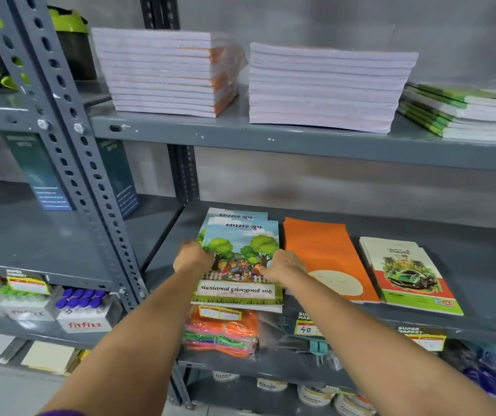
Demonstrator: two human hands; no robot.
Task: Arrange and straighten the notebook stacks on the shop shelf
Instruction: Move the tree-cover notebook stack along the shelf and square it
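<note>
A low stack of notebooks with a tree-and-children cover [240, 235] lies on the middle grey shelf [480, 280]; its top copy sits shifted forward of the one below. My left hand [191, 255] grips the stack's left edge and my right hand [282, 267] grips its right edge. To the right lie an orange notebook stack [321, 250] and a stack with a green car cover [405, 274]. On the upper shelf stand two tall white-edged stacks [162, 73] [324, 88] and a slanted green-spined stack [465, 112].
A perforated grey upright [69, 163] stands left of the stacks. Dark boxes [42, 175] stand on the left bay. Below hang yellow price tags [306, 327], colourful packets [222, 334] and Fitfizz boxes [87, 316]. A black and yellow-green bag [69, 40] sits top left.
</note>
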